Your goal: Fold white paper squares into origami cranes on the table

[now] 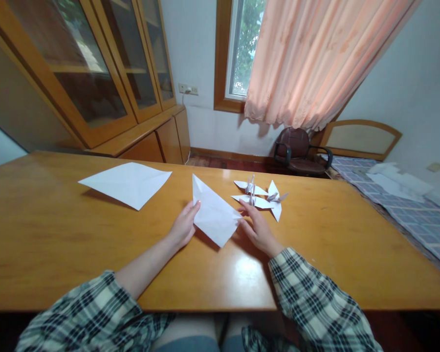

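A folded white sheet of paper [215, 212], pointed at its top and right corners, is tilted up a little over the table. My left hand [184, 226] grips its left edge, thumb on top and fingers underneath. At the paper's right corner is my right hand [257, 229], its thumb and fingertips around that tip. Just beyond my right hand stand several folded paper cranes [274, 197] in a close group, wings spread. Another white sheet [129, 184] lies to the left, away from both hands, with its edges raised off the table.
The wooden table [77, 254] spans the view before me. Behind it are a glass-door cabinet [130, 63], a brown armchair [295, 146] and a pink curtain [315, 58] by the window. A bed [399, 195] with a checked cover stands at the right.
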The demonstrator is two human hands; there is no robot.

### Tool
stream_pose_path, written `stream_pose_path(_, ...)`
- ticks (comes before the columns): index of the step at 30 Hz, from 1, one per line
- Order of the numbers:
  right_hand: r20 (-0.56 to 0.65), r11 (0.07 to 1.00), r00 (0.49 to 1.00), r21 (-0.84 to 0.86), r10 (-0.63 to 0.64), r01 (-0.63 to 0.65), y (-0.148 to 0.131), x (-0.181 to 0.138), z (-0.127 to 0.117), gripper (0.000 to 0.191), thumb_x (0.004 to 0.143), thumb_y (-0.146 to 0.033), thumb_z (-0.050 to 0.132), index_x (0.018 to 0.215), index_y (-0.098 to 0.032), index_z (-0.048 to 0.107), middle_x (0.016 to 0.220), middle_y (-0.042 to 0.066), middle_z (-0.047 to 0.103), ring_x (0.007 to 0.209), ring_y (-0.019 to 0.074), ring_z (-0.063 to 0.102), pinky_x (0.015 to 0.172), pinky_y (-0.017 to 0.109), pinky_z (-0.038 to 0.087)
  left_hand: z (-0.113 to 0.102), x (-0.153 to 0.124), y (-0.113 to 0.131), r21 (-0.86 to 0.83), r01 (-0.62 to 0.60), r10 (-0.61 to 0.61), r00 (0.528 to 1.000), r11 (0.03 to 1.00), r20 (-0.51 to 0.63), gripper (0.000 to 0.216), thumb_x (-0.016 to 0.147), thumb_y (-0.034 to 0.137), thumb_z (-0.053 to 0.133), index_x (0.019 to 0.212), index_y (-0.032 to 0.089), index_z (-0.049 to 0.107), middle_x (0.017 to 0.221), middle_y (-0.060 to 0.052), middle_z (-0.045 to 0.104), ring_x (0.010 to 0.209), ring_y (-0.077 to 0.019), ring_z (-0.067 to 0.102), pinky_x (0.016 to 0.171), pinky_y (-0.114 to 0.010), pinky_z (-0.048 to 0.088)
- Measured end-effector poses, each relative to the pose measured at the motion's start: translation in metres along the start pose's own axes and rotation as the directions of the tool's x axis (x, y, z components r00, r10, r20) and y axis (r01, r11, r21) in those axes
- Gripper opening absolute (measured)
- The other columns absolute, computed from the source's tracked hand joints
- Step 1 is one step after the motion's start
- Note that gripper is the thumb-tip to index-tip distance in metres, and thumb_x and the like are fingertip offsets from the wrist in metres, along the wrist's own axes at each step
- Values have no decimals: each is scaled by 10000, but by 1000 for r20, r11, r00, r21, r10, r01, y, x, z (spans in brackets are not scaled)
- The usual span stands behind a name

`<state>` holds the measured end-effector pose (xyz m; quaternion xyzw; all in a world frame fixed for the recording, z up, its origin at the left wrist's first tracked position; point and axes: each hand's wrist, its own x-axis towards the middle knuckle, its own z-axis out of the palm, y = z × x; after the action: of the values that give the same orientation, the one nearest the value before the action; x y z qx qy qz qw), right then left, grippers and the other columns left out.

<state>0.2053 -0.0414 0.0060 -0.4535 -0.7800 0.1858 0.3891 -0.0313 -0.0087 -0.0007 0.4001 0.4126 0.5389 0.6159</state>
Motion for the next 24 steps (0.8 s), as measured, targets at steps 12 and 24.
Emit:
stream_pose_path(12, 63, 920, 975, 324, 214, -223, 6, 0, 15, 609, 905, -274, 486, 1469, -225, 260, 796, 4, 553, 655, 143, 504, 624, 272, 452, -7, 5, -16, 247, -163, 129, 981, 955, 147, 562, 834, 465, 576, 1281, 156, 431, 1165, -111, 656, 992, -233, 654, 848, -356, 532)
stream_pose_path(24, 199, 962, 950, 82, 240, -260, 13, -1, 10, 522, 874, -192, 501, 1391, -184, 430, 712, -30, 545, 633, 126, 498, 630, 246, 410, -21, 1, -2, 934, -246, 140, 966, 257, 216, 948, 796, 449, 608, 1517, 170, 59, 666, 31, 606, 640, -201, 617, 620, -279, 429)
